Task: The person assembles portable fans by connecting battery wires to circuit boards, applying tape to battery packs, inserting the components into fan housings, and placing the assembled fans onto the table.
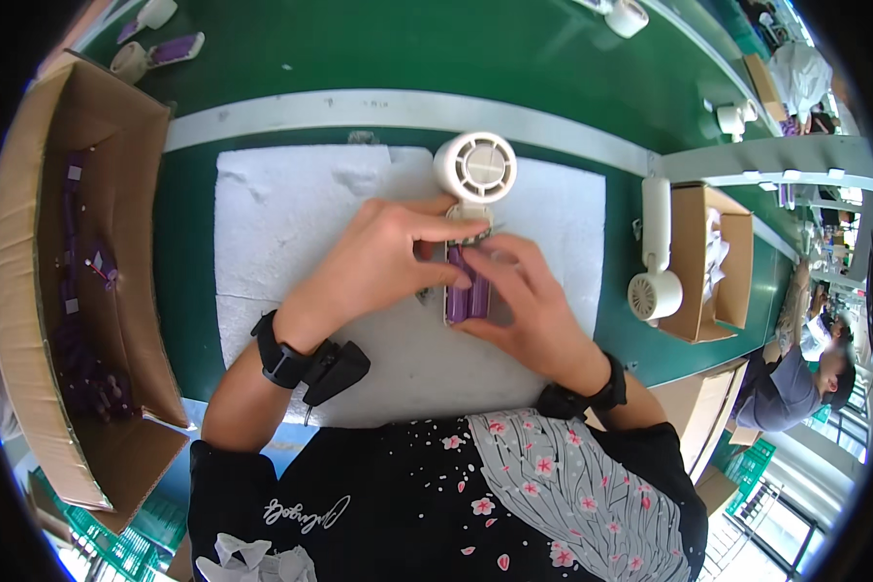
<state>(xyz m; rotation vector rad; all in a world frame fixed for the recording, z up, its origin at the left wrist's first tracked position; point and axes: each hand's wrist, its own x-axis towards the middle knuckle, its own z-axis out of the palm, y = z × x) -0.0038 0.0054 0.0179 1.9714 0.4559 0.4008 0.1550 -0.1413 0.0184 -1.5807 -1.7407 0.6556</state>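
Observation:
A white handheld fan (475, 167) lies on the foam pad before me, its round grille at the far end and its handle toward me. The handle is uncovered and shows a purple battery pack (459, 303) inside. My left hand (364, 254) is closed on the fan, with thumb and fingers around the upper handle near a small dark circuit part. From the other side my right hand (533, 308) grips the handle, its fingertips at the top of the battery pack. The fingers partly hide the spot where both hands meet.
A white foam pad (262, 242) covers the green table. To the left stands a cardboard box (131, 126) of purple battery packs. At right are another white fan (656, 233) and a small cardboard box (687, 262). More fan parts (155, 53) lie beyond the rail. A person (791, 388) sits far right.

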